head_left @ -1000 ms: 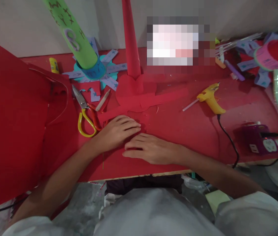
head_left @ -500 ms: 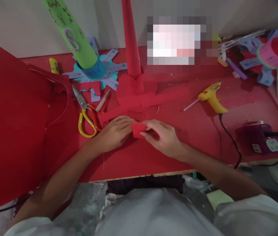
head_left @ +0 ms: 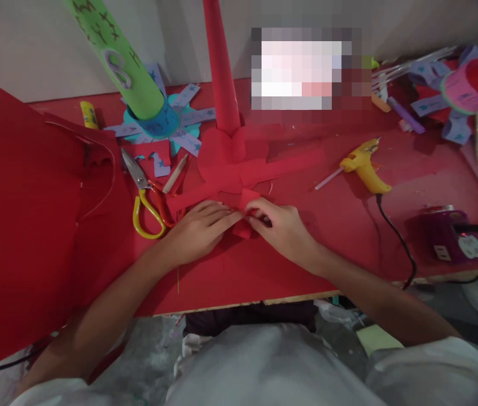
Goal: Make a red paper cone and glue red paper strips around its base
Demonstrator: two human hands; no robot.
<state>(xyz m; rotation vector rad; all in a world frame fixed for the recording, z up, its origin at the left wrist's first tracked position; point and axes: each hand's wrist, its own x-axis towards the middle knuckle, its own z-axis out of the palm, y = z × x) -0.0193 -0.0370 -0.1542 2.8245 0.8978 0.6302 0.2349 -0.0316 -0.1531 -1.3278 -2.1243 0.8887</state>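
Note:
A small piece of red paper [head_left: 243,228] is between my two hands near the table's front edge. My right hand [head_left: 281,230] pinches it from the right with thumb and fingertips. From the left, my left hand [head_left: 198,228] meets it with its fingertips, which press on the piece close to the right fingertips. Part of the paper is hidden behind the fingers. Just beyond my hands lies a red cut-out base [head_left: 226,169] with long strips reaching left and right, and a tall red tube [head_left: 223,79] rises from it.
Scissors [head_left: 148,211] and a pencil-like stick [head_left: 176,173] lie left of my hands. A green tube [head_left: 115,62] stands behind them. On the right are a yellow glue gun [head_left: 365,166] with its cord and a purple power strip [head_left: 450,234]. A large red sheet [head_left: 18,225] rises at left.
The red paper piece has turned, and its flat face is now largely covered by my fingers. My right fingertips have moved left to meet the left ones on it.

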